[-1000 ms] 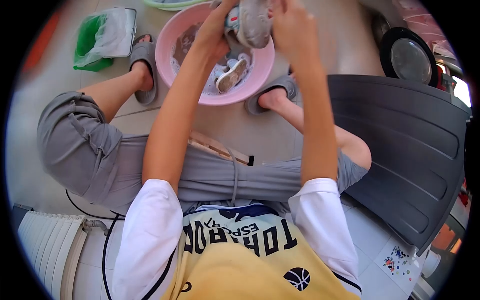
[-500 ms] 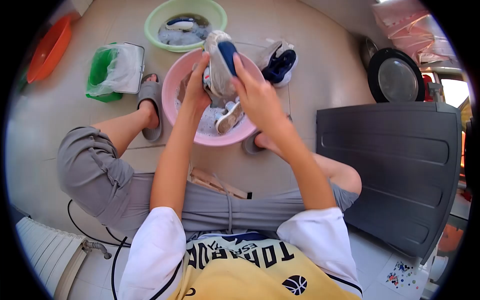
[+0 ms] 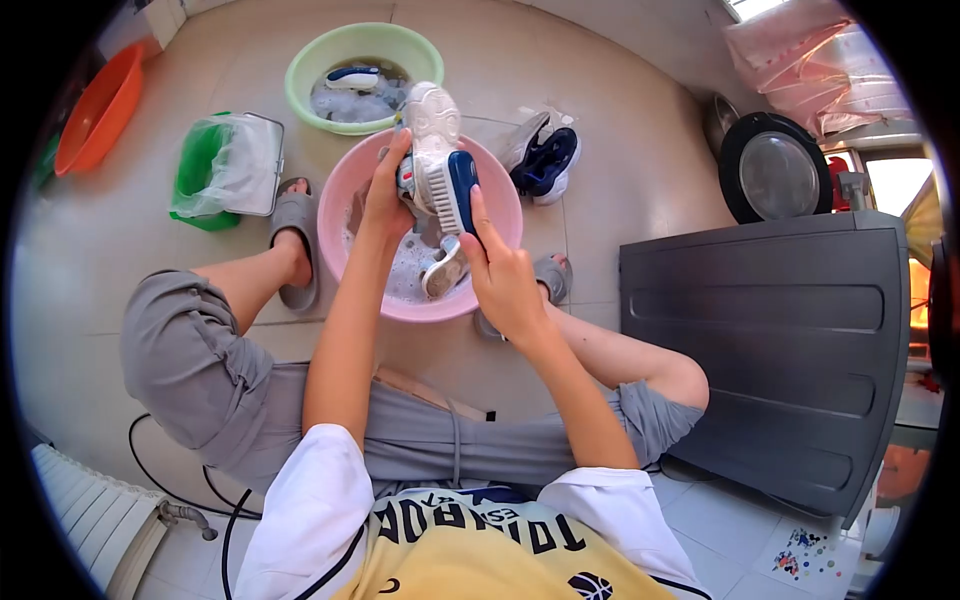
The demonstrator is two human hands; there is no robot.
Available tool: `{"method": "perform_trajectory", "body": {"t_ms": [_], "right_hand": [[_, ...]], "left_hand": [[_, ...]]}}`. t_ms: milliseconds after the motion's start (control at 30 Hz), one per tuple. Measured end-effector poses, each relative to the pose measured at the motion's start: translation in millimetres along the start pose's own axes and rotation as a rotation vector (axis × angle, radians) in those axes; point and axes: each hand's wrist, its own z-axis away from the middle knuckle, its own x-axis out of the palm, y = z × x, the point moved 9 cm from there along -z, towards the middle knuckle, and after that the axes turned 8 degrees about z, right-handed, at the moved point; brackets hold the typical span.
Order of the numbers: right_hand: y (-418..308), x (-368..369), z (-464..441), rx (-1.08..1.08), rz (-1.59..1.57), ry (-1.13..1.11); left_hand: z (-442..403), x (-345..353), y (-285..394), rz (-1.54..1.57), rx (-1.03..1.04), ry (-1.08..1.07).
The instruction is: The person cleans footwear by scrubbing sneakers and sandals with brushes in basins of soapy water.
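Over the pink basin [image 3: 338,235], my left hand [image 3: 388,190] grips a light grey shoe [image 3: 430,122] with its pale sole turned up. My right hand [image 3: 507,280] is closed around a dark blue brush [image 3: 461,190], whose white bristles face the shoe's sole at its right edge. Whether the bristles touch the sole is hard to tell. Another shoe [image 3: 445,273] lies in the soapy water of the pink basin, its sole partly showing.
A green basin [image 3: 430,65] with sudsy water and another blue-and-white brush [image 3: 352,78] stands beyond. Dark blue and white shoes [image 3: 548,165] rest on the floor at right. A green bin [image 3: 205,180] is at left, a dark grey appliance [image 3: 760,340] at right.
The view has tilted up, bringing the green basin and floor shoes into sight. My right hand has come lower with the brush, and its bristles now show beside the sole.
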Motion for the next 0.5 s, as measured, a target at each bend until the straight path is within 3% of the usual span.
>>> {"method": "perform_trajectory", "body": {"t_ms": [67,133,233,400,467,500], "right_hand": [[14,-1,5,0.283,-0.023,-0.185],[18,-5,-7,0.281,0.006,-0.157],[13,-18,-39,0.167,0.066,-0.018],[29,-19,-86,0.212,0.047,0.026],[22,-12,-79,0.156,0.013,0.012],[5,-14,-56,-0.025,-0.014,0.123]], "left_hand": [[1,6,-11,0.017,-0.097,-0.049],[4,20,-9,0.010,-0.093,-0.063],[11,33,-3,-0.199,-0.093,0.063],[11,44,-12,-0.189,-0.192,-0.026],[6,42,6,-0.052,-0.001,0.061],[5,43,12,-0.026,0.046,0.067]]}}
